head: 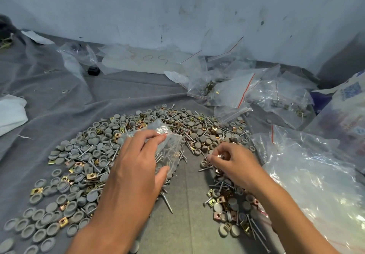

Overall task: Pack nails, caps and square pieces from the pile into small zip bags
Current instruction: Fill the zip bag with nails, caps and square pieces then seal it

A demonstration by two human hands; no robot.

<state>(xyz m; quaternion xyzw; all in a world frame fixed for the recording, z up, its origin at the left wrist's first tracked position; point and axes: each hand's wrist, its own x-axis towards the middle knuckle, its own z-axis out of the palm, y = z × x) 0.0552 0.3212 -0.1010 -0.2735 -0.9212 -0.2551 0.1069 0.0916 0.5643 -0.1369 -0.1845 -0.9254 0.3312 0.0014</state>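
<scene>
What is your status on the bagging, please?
Left hand holds small zip bag, nails inside. Right hand pinches pieces over pile. Nothing in the way.

Two hands were in view, the left hand point(136, 161) and the right hand point(233, 161). One small zip bag point(167, 141) was held. Caps point(59, 186), nails point(167, 204) and square pieces point(91, 175) lay too many to count. One black block point(93, 70) sat apart.

The left hand point(136, 161) covers the near half of the small zip bag point(167, 145), so its contents can't be counted. Something glints in the right hand point(233, 163)'s curled fingers, too small to name. Both forearms run off the bottom edge. The big plastic bag point(316, 174) is cut by the right edge.
</scene>
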